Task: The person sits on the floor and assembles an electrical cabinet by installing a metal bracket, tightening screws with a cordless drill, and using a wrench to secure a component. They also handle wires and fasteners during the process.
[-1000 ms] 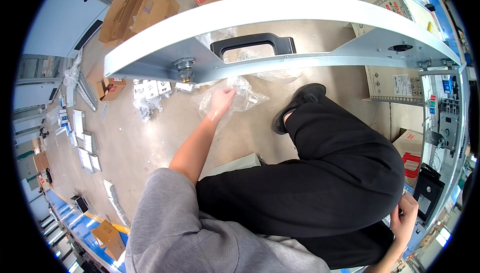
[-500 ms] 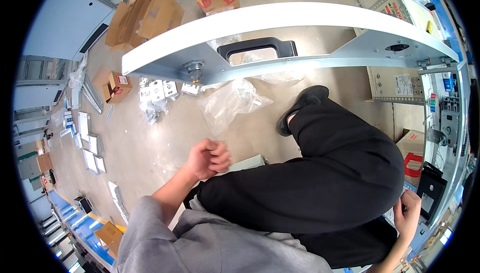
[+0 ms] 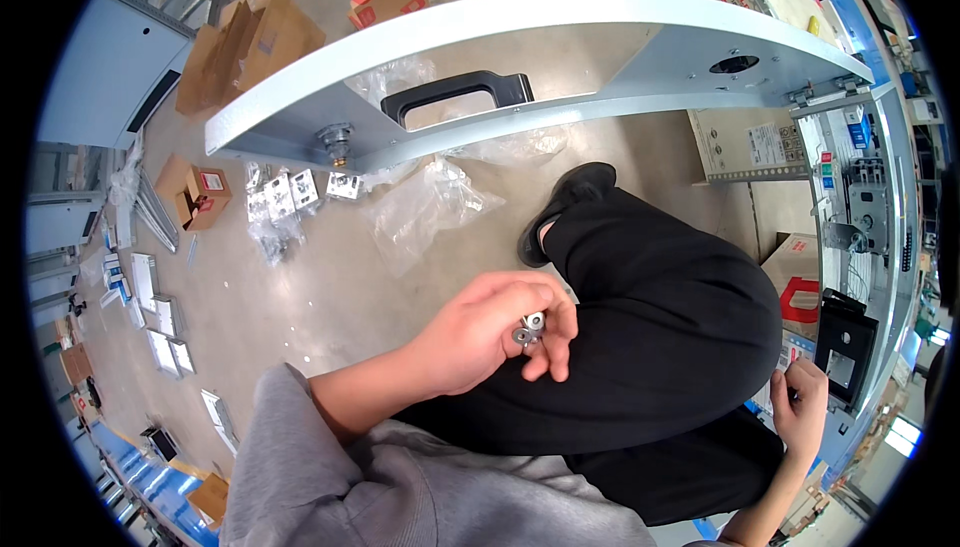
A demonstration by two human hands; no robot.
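Observation:
My left hand [image 3: 480, 332] is held over my bent leg [image 3: 660, 347], palm partly turned up. Its curled fingers cradle several small silver metal fasteners [image 3: 528, 329] with round, holed ends; their exact kind is too small to tell. My right hand [image 3: 802, 402] is beside my knee at the right, fingers curled in. What it holds, if anything, I cannot make out. Close by it is a black rectangular frame [image 3: 846, 355] on the open metal cabinet [image 3: 875, 277]. Across the front stretches the white cabinet door [image 3: 560, 15], with a black handle-shaped frame [image 3: 455, 95] and a round lock fitting [image 3: 337, 142].
Clear plastic bags [image 3: 430, 207] and bagged small parts [image 3: 278, 207] lie on the floor beyond the door. Cardboard boxes [image 3: 250, 47] stand at the far left, with a smaller box [image 3: 195, 192] nearer. White metal pieces [image 3: 160, 312] lie at the left. A beige box [image 3: 750, 142] stands behind the cabinet.
My left hand has moved right over my leg and turned so that the metal fasteners show in it. My right hand stays beside the knee. The whole view has shifted slightly.

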